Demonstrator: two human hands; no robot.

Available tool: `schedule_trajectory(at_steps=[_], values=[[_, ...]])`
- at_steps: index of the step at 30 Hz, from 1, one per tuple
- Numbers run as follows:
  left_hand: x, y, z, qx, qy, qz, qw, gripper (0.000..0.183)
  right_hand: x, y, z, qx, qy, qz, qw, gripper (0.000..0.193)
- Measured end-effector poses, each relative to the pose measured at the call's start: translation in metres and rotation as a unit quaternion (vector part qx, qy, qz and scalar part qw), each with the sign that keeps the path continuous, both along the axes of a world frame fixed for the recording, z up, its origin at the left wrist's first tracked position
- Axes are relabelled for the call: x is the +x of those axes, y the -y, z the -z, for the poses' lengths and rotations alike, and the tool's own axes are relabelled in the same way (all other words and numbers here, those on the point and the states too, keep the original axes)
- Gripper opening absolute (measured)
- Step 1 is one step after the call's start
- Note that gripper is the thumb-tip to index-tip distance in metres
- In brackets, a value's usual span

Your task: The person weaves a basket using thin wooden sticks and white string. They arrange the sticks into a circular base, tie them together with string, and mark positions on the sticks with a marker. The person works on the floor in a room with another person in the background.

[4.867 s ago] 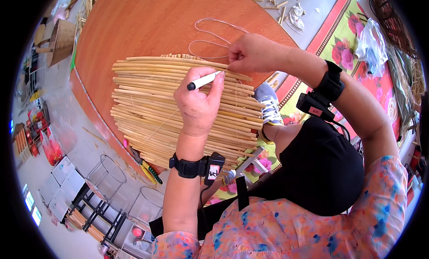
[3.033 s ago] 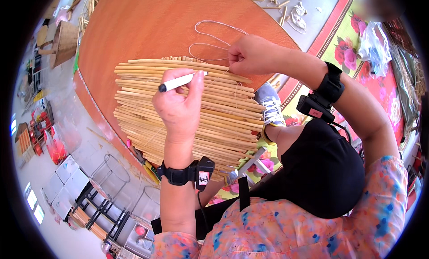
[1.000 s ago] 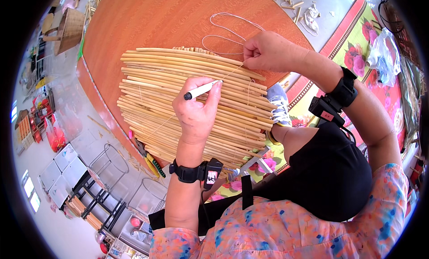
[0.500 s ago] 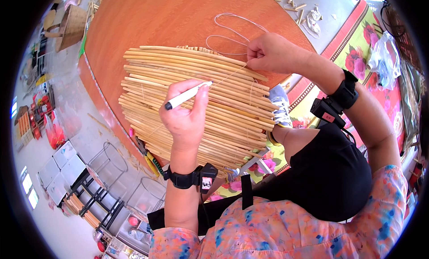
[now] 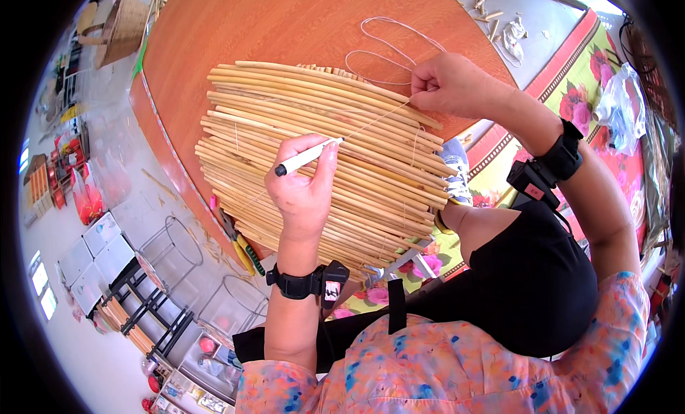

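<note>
A mat of thin pale sticks [image 5: 364,178], laid side by side and tied with thread, lies at the near edge of the brown table. Above its middle, my left hand [image 5: 303,178] is closed round a white marker [image 5: 303,158], dark end toward the left and fine tip toward the right. At the mat's upper right my right hand [image 5: 449,84] pinches a thin pale string [image 5: 382,118]. The string runs slantwise over the sticks to near the marker's tip. Its slack loops [image 5: 385,61] lie on the table beyond the right hand.
The brown table [image 5: 285,21] stretches away beyond the mat. Pliers with yellow and green handles [image 5: 246,253] rest at its left edge. A flowered cloth [image 5: 571,100] lies at the right with a clear plastic bag [image 5: 621,107]. A woven basket [image 5: 121,28] stands at far left.
The whole scene has shifted slightly right in view. The marker's tip now shows plainly beside the string. Both hands keep their holds.
</note>
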State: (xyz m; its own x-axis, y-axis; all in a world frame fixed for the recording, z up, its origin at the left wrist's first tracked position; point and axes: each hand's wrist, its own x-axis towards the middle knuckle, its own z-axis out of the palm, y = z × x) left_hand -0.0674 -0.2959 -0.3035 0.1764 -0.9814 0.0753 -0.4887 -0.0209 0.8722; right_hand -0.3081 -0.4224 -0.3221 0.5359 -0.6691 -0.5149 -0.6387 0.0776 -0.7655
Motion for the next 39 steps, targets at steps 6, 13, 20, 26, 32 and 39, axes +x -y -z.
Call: schedule_trajectory(at_steps=[6, 13, 20, 26, 32, 39], values=[[-0.009, 0.003, 0.002, -0.004, 0.009, 0.023, 1.000, 0.016, -0.001, 0.000, 0.001, -0.001, 0.001, 0.000, 1.000, 0.014], [-0.011, 0.005, 0.004, 0.003, 0.017, 0.025, 1.000, 0.016, -0.001, -0.001, 0.001, -0.017, 0.015, -0.006, 1.000, 0.014], [-0.010, 0.004, 0.005, -0.003, 0.016, 0.022, 1.000, 0.015, 0.000, -0.001, 0.002, -0.015, 0.015, -0.005, 1.000, 0.013], [0.013, -0.004, -0.019, -0.011, -0.019, -0.013, 1.000, 0.017, -0.002, -0.001, 0.000, -0.018, 0.008, -0.005, 1.000, 0.013], [0.026, -0.018, -0.023, 0.014, -0.025, -0.036, 0.999, 0.017, 0.000, -0.002, -0.001, -0.015, 0.013, 0.004, 1.000, 0.013], [0.014, -0.014, -0.006, 0.016, -0.002, -0.025, 1.000, 0.018, -0.001, -0.002, 0.004, -0.025, 0.033, -0.001, 0.999, 0.012]])
